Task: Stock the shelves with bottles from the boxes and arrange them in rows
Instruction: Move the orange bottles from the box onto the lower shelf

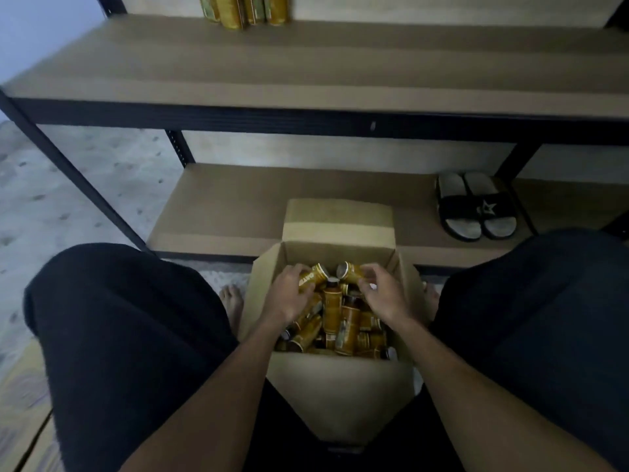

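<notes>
An open cardboard box (pixel 335 386) sits on the floor between my knees, filled with several small amber bottles (pixel 332 310) with gold labels lying jumbled. My left hand (pixel 289 294) grips one bottle (pixel 315 275) at the far left of the pile. My right hand (pixel 383 291) holds another bottle (pixel 350 271) beside it. Several of the same bottles (pixel 243 10) stand upright at the back of the middle shelf (pixel 306 69).
A pair of black slippers (pixel 476 206) lies on the low shelf (pixel 221 206) at the right. The rack's black metal post (pixel 68 172) slants down at the left. My dark-clad knees flank the box, and bare feet rest beside it.
</notes>
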